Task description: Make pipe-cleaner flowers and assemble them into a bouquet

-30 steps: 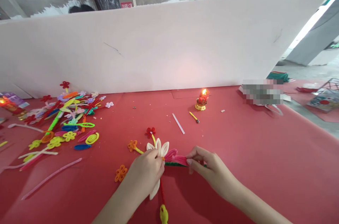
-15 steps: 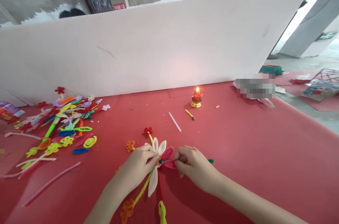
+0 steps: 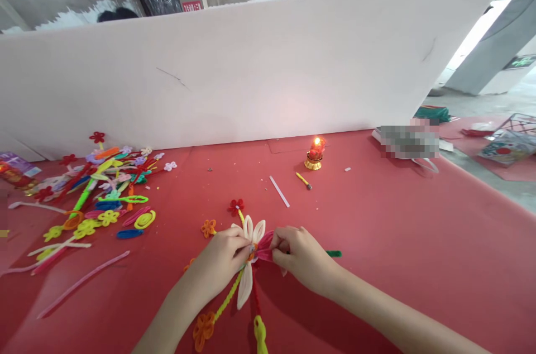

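The flower point(image 3: 253, 254) lies between the hands: the left hand point(image 3: 225, 258) pinches its centre, the right hand point(image 3: 306, 258) a pink petal point(image 3: 263, 255) on its right. Compared with half a second ago, the right hand sits nearer the centre.

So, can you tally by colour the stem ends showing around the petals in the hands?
Red flower: 1
Orange ends: 3, one only a sliver beside the left arm
Yellow end: 1
Green end: 1
Total: 6 visible; the hands could hide others
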Available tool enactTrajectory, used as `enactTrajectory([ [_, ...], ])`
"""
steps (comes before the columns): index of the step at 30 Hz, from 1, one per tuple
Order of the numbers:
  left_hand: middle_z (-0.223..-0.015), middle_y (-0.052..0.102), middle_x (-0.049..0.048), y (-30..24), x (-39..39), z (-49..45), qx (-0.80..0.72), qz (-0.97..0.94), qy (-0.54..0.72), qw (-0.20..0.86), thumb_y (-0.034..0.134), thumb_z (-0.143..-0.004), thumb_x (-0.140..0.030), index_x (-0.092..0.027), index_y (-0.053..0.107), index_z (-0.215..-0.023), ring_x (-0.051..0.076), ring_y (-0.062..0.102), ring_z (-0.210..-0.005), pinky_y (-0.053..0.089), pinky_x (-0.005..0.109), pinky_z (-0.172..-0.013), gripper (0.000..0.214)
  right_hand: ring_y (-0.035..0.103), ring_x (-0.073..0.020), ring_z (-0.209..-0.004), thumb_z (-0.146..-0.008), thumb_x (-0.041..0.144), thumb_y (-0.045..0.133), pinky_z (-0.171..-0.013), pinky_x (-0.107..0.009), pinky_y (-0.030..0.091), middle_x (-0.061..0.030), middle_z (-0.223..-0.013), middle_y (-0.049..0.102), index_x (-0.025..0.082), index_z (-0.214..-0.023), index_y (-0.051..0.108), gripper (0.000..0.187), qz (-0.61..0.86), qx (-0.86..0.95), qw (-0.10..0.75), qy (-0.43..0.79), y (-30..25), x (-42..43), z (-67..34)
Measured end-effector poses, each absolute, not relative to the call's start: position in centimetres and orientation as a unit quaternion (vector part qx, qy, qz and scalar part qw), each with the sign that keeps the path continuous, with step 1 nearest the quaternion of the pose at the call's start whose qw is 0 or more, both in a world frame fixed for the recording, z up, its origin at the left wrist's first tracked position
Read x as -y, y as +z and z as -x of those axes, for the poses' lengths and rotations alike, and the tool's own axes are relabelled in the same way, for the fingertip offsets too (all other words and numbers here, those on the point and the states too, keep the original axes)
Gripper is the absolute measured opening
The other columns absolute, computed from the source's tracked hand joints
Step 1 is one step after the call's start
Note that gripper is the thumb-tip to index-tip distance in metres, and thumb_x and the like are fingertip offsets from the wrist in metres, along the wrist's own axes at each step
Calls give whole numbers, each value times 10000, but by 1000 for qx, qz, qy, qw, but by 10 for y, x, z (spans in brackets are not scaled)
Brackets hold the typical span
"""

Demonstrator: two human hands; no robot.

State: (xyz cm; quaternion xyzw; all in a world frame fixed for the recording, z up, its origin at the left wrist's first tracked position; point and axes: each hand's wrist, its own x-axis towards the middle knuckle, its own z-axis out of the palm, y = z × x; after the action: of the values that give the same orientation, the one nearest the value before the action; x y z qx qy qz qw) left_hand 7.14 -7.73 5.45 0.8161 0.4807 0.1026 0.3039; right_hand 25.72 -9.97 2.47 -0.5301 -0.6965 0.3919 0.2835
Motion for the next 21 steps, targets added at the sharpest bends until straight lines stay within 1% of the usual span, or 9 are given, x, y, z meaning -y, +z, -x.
enactTrajectory([
  [4, -842, 604, 43, 53, 76, -70, -479, -813, 105, 315, 425, -863, -267, -201, 680, -762, 160, 547, -764, 406, 267, -723, 282, 505, -106, -471, -671, 68, 452, -539, -218, 347, 57, -466, 549, 203, -616, 474, 147, 528, 697, 284, 395, 20, 99, -256],
  [9, -904, 633, 35, 51, 70, -65, -452, -809, 121, 354, 507, -813, -211, -219, 694, -831, 167, 569, -853, 417, 262, -793, 188, 496, -102, -480, -673, 68, 447, -546, -215, 355, 60, -472, 538, 203, -620, 464, 146, 523, 698, 284, 399, 14, 99, -258],
  [12, -869, 636, 25, 50, 69, -64, -454, -803, 134, 362, 536, -782, -184, -222, 698, -815, 163, 578, -830, 425, 250, -765, 170, 488, -101, -502, -675, 66, 451, -557, -215, 362, 57, -497, 537, 201, -633, 470, 143, 518, 701, 290, 396, 10, 98, -260],
  [14, -866, 635, 27, 48, 70, -65, -459, -798, 142, 363, 544, -776, -196, -225, 700, -817, 163, 578, -816, 431, 250, -745, 164, 488, -105, -532, -682, 65, 453, -555, -213, 361, 48, -530, 542, 199, -646, 480, 142, 515, 703, 293, 393, 8, 98, -261],
  [18, -860, 622, 46, 41, 70, -66, -479, -779, 148, 377, 561, -770, -257, -208, 699, -819, 165, 565, -776, 442, 255, -708, 154, 466, -118, -604, -683, 68, 480, -594, -226, 361, 31, -587, 531, 196, -642, 494, 135, 514, 733, 298, 330, 5, 98, -261],
  [21, -823, 602, 39, 36, 68, -64, -486, -760, 146, 406, 597, -744, -295, -191, 686, -804, 157, 552, -726, 442, 252, -672, 149, 439, -120, -611, -676, 66, 506, -619, -239, 359, 22, -616, 504, 194, -652, 508, 130, 506, 765, 299, 263, 1, 98, -261],
])
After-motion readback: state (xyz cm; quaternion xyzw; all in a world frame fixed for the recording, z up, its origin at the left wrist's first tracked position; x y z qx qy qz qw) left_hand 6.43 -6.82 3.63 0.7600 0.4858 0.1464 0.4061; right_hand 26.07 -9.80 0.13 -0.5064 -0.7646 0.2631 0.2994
